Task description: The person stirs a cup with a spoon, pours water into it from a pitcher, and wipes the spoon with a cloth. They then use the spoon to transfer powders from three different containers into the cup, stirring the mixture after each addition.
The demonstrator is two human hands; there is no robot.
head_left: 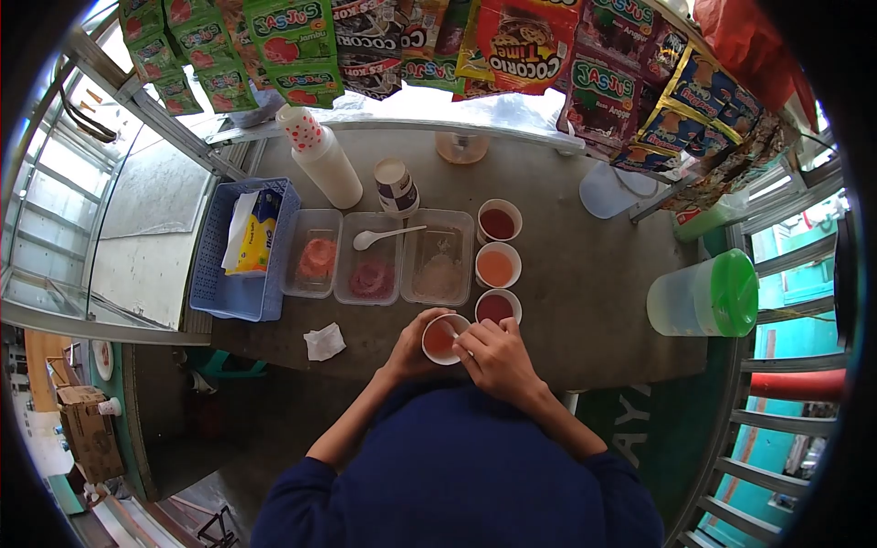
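My left hand [410, 343] is wrapped round a white paper cup [443, 357] of orange-pink drink at the table's front edge. Over the cup's rim, my right hand [496, 356] pinches a thin white utensil [454, 334] that dips into the drink; its lower end is hidden. Just beyond stand three more cups in a column: a dark red one [496, 309], an orange one [497, 268] and another dark red one [499, 222]. Left of them are three clear plastic tubs with orange powder [317, 258], magenta powder [371, 278] and pale powder [440, 277]. A white spoon [388, 237] lies across two tubs.
A blue basket [208, 279] with a yellow tissue pack [253, 235] stands left. Behind are stacked paper cups [330, 172] and a patterned cup [397, 190]. A green-lidded jug [702, 295] is right. Drink sachets [525, 46] hang overhead. A crumpled tissue [324, 342] lies front left.
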